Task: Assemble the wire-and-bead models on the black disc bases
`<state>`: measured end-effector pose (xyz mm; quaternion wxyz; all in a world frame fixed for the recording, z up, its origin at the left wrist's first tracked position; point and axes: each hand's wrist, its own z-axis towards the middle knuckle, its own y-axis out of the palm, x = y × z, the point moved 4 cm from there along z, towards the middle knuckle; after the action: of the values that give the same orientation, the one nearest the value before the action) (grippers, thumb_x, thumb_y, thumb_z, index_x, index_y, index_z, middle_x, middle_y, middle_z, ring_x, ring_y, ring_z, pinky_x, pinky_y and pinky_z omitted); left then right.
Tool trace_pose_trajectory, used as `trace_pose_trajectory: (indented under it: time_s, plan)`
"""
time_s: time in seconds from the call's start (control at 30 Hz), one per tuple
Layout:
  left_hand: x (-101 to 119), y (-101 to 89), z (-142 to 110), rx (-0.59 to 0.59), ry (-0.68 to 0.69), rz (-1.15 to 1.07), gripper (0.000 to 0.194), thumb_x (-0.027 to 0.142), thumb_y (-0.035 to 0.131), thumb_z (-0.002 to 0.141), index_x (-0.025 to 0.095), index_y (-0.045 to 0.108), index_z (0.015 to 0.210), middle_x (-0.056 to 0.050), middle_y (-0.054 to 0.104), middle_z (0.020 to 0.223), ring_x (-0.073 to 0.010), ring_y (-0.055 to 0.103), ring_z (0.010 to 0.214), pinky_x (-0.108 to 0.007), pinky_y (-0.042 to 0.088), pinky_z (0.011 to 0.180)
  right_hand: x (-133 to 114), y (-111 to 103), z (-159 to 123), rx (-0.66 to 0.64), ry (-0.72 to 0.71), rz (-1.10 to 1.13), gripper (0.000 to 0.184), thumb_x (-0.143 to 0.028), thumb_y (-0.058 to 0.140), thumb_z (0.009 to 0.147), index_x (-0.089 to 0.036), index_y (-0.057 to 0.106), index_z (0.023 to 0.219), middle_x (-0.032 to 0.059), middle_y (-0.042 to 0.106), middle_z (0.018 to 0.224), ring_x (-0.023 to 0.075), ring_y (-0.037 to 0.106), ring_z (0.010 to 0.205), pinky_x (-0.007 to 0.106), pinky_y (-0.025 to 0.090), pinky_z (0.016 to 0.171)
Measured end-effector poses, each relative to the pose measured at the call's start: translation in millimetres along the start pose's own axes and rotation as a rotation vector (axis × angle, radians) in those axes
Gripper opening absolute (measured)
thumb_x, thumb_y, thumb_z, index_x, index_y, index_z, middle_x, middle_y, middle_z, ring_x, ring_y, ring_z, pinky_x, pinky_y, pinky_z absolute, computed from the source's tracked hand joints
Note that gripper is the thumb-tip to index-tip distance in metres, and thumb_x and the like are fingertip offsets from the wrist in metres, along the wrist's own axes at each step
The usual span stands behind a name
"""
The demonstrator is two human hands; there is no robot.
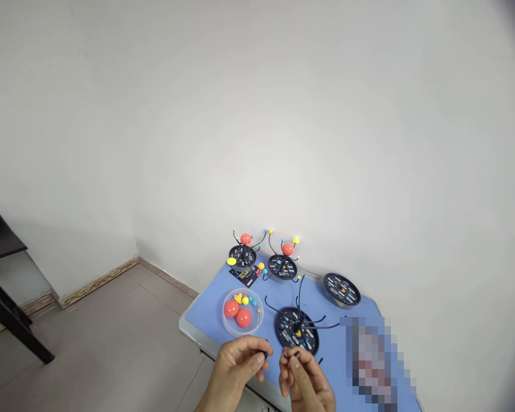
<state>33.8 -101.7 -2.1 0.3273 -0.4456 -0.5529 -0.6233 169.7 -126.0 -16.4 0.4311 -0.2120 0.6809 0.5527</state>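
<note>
At the table's front edge my left hand [240,366] pinches a small black piece [265,355] between thumb and fingers. Beside it, my right hand [304,380] pinches another small dark piece [294,355]; the exact kind of both is too small to make out. Just beyond my right hand lies a round black base [283,329] with printed labels. Several thin curved black rods [326,327] spread out from its middle. A clear round tub [227,327] stands beyond my left hand, with two red balls [243,317] and several small yellow, blue and orange balls in it.
Two put-together planet models [245,239] [287,249] stand at the back of the blue table [206,309], a black printed card [249,278] by the left one. Another round black base [342,290] sits back right. A blurred-out patch [371,366] covers the right side. The wall rises behind.
</note>
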Motion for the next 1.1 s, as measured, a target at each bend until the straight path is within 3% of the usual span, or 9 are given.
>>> trace_pose_trajectory:
  time_s: [0.17, 0.37, 0.53, 0.73, 1.1]
  plan:
    - [5, 4.8, -2, -0.022, 0.013, -0.016, 0.035, 0.044, 0.086, 0.062, 0.015, 0.077, 0.080, -0.006, 0.071, 0.074, -0.0135, 0.059, 0.059, -0.023, 0.046, 0.053, -4, 7, -3, -0.034, 0.081, 0.057, 0.035, -0.043, 0.090, 0.056, -0.017, 0.074, 0.073, 0.0022, 0.065, 0.062, 0.0102, 0.052, 0.049, 0.018, 0.039, 0.040]
    - [3, 4.0, 0, -0.033, 0.025, -0.076, 0.049, 0.038, 0.086, 0.063, 0.019, 0.072, 0.106, -0.006, 0.070, 0.080, -0.0141, 0.060, 0.059, -0.023, 0.046, 0.051, -3, 8, -3, -0.034, 0.057, 0.026, 0.034, -0.044, 0.088, 0.059, -0.018, 0.074, 0.074, 0.0008, 0.064, 0.061, 0.0085, 0.049, 0.047, 0.018, 0.037, 0.040]
    - [9, 1.4, -2, -0.040, -0.036, -0.072, 0.036, 0.038, 0.083, 0.069, 0.016, 0.076, 0.096, -0.007, 0.071, 0.086, -0.0149, 0.063, 0.064, -0.027, 0.051, 0.061, -5, 7, -3, 0.004, -0.059, -0.067, 0.032, -0.046, 0.086, 0.063, -0.018, 0.073, 0.075, 0.0004, 0.066, 0.068, 0.0087, 0.051, 0.048, 0.020, 0.040, 0.043]
    - [11, -1.8, -1, -0.015, -0.071, -0.086, 0.038, 0.042, 0.084, 0.066, 0.015, 0.075, 0.090, -0.007, 0.070, 0.086, -0.0186, 0.066, 0.065, -0.030, 0.053, 0.060, -1, 4, -5, 0.009, -0.078, -0.106, 0.035, -0.049, 0.083, 0.066, -0.017, 0.070, 0.074, 0.0013, 0.065, 0.068, 0.0098, 0.051, 0.048, 0.021, 0.041, 0.044]
    - [17, -0.7, -3, -0.063, 0.019, 0.132, 0.025, 0.038, 0.079, 0.071, 0.016, 0.075, 0.082, -0.001, 0.065, 0.075, -0.0113, 0.055, 0.060, -0.024, 0.046, 0.063, -3, 9, -12, -0.052, -0.085, -0.132, 0.035, -0.052, 0.077, 0.072, -0.017, 0.070, 0.072, -0.0004, 0.060, 0.063, 0.0104, 0.048, 0.049, 0.022, 0.041, 0.044]
